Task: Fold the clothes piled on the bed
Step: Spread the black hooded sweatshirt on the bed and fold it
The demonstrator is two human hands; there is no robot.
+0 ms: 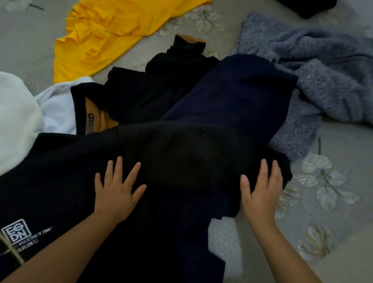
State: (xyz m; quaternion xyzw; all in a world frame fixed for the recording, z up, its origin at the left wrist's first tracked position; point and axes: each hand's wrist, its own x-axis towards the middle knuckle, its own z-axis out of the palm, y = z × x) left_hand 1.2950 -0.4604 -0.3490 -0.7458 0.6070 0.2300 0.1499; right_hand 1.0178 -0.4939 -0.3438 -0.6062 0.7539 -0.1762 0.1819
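- Left hand (117, 188) is lying flat, fingers spread, pressing the black top (178, 161) down, likely pinning it for a fold.
- Right hand (260, 193) is resting open on the top's right edge, fingers straight, gripping nothing.
- The top is sitting on the pile, on the bed (347, 149).
- Yellow shirt (126, 20) and grey knit (334, 73) are waiting unfolded.

2 bare hands: left hand (117, 191), right hand (260, 195). 1 yellow garment (126, 20), 1 white garment (0, 115), 1 grey-blue towel (338, 74), several dark garments (178, 159), count unclear.
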